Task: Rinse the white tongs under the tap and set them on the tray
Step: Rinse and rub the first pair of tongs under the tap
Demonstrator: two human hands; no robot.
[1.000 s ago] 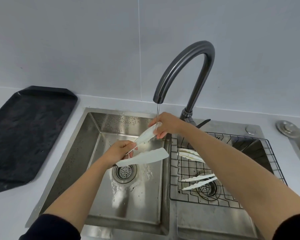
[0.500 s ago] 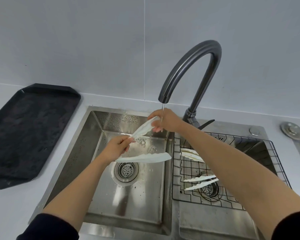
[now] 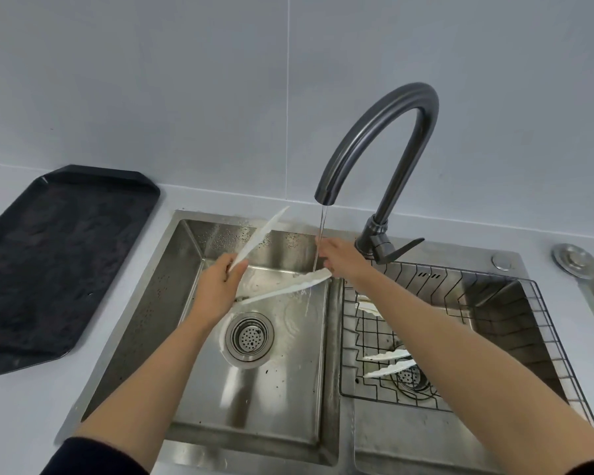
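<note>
White tongs (image 3: pixel 282 290) are spread open over the left sink basin (image 3: pixel 288 378). My left hand (image 3: pixel 220 286) grips them at the hinge end. One arm points up toward the back wall; the other stretches right, where my right hand (image 3: pixel 336 257) holds its tip. A thin stream runs from the dark curved tap (image 3: pixel 384 138) onto my right hand and that tip. The black tray (image 3: pixel 48 255) lies on the counter to the left of the sink.
A wire rack (image 3: pixel 460 337) sits in the right basin with two more white tongs (image 3: pixel 388 363) on it, partly under my right forearm. The tap lever (image 3: pixel 402 248) points right. A round metal fitting (image 3: pixel 571 257) sits at the far right.
The tongs turned: the upper arm left the stream and swung up and left, and the lower arm's tip now sits under the water, held by my right hand.
</note>
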